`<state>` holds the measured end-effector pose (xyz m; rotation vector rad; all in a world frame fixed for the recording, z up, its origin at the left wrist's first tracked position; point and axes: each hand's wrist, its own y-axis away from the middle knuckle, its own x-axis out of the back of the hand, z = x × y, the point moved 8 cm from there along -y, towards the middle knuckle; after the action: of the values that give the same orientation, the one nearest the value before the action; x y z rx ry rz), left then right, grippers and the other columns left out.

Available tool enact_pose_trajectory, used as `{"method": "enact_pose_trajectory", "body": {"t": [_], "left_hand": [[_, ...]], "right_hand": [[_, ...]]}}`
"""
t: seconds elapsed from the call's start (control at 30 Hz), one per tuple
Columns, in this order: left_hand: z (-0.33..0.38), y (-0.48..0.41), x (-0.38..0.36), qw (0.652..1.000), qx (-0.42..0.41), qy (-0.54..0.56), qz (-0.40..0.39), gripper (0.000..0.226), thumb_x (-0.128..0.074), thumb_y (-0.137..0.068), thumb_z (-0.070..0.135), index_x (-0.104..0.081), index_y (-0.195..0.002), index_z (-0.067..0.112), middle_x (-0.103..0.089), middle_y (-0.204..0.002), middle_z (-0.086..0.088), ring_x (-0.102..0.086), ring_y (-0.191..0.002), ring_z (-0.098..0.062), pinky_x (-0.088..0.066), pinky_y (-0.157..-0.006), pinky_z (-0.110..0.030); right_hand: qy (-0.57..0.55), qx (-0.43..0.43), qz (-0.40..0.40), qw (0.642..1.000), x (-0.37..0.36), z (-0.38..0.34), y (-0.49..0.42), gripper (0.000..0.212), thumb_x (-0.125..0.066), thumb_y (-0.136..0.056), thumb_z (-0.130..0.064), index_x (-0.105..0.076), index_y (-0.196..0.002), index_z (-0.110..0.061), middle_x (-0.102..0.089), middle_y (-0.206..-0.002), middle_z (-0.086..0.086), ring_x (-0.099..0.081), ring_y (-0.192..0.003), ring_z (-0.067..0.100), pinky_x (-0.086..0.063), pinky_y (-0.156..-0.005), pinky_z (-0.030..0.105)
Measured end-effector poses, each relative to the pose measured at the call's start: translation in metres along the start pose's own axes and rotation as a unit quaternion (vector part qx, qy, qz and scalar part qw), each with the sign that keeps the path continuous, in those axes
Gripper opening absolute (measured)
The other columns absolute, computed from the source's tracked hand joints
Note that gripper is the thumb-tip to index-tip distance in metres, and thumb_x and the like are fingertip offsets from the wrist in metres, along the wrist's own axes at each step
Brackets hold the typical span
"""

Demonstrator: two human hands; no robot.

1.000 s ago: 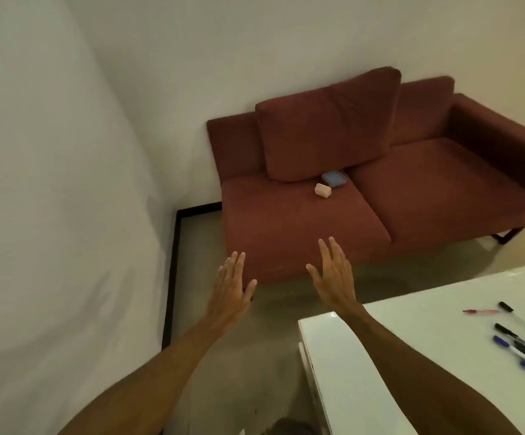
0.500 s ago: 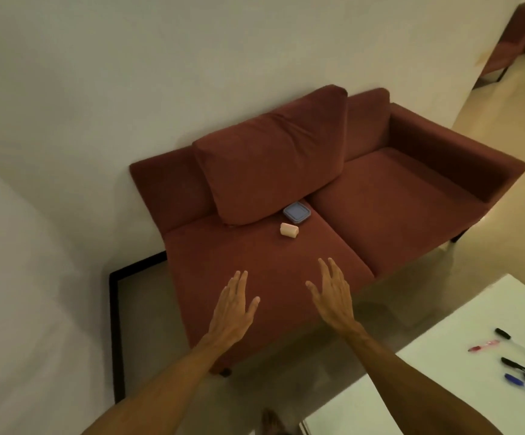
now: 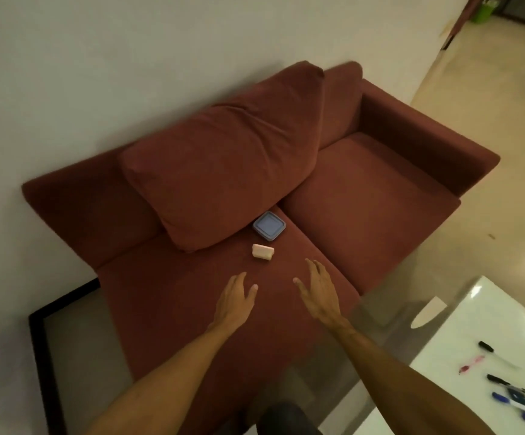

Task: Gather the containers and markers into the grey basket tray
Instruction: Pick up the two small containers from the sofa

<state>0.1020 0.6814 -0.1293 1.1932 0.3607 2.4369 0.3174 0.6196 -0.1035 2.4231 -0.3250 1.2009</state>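
Maroon sofa (image 3: pixel 364 196); blue-grey container (image 3: pixel 269 229); pale pink container (image 3: pixel 263 252); white table (image 3: pixel 462 365).

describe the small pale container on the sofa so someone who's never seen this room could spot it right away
Find the dark red sofa against the wall and look at its left seat cushion, just in front of the big loose back cushion. The pale container lies there, beyond both open hands. It is cream-pink and small, unlike the flat blue-lidded container behind it.

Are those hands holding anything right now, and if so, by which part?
Nothing is held. The left hand and right hand are open and empty above the sofa, short of the pink container.
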Motion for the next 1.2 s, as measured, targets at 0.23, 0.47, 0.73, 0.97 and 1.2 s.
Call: {"method": "enact_pose_trajectory", "body": {"t": [0.23,0.47,0.73,0.97,1.2], "left_hand": [[-0.009,-0.13,-0.031,0.984,0.153,0.095,-0.003,0.051,-0.052,-0.099,0.041,-0.049,-0.143,0.015,-0.061,-0.136,-0.009,-0.05,-0.132,-0.027,-0.043,-0.109,-0.042],[-0.039,-0.234,-0.101,0.899,0.358,0.243,0.064,0.08,-0.05,-0.091,0.064,-0.039,-0.15,0.011,-0.047,-0.147,-0.019,-0.045,-0.136,-0.037,-0.042,-0.109,-0.048],[-0.058,-0.301,-0.148,0.837,0.455,0.274,0.135,0.092,-0.073,-0.07,0.068,-0.05,-0.137,0.01,-0.056,-0.131,-0.021,-0.061,-0.115,-0.041,-0.061,-0.083,-0.05],[-0.073,-0.324,-0.162,0.864,0.415,0.227,0.174,0.041,-0.077,-0.073,0.028,-0.07,-0.112,0.016,-0.07,-0.113,-0.018,-0.061,-0.111,-0.039,-0.06,-0.08,-0.05],[-0.065,-0.306,-0.137,0.88,0.371,0.237,0.18,0.049,-0.077,-0.074,0.025,-0.07,-0.123,0.026,-0.071,-0.121,-0.01,-0.062,-0.114,-0.036,-0.056,-0.093,-0.044]], "right_hand": [[-0.025,-0.02,-0.032,0.999,-0.023,0.002,-0.148,0.064,-0.055,-0.097,-0.041,-0.03,-0.152,-0.019,-0.033,-0.157,0.005,-0.036,-0.142,0.023,-0.039,-0.111,0.042],[-0.094,-0.067,-0.092,0.989,-0.1,0.049,-0.301,0.07,-0.059,-0.093,-0.047,-0.033,-0.15,-0.014,-0.037,-0.156,0.007,-0.037,-0.143,0.024,-0.033,-0.113,0.04],[-0.185,-0.096,-0.122,0.971,-0.168,0.073,-0.405,0.09,-0.067,-0.081,-0.059,-0.029,-0.152,-0.02,-0.043,-0.151,0.01,-0.042,-0.139,0.028,-0.035,-0.116,0.047],[-0.198,-0.164,-0.088,0.962,-0.202,0.085,-0.44,0.075,-0.084,-0.073,-0.036,-0.054,-0.137,-0.011,-0.056,-0.132,0.017,-0.061,-0.116,0.036,-0.051,-0.099,0.05],[-0.343,-0.234,-0.062,0.908,-0.174,0.089,-0.417,0.049,-0.082,-0.076,-0.006,-0.064,-0.121,-0.002,-0.069,-0.109,0.013,-0.071,-0.091,0.034,-0.062,-0.063,0.05]]}}
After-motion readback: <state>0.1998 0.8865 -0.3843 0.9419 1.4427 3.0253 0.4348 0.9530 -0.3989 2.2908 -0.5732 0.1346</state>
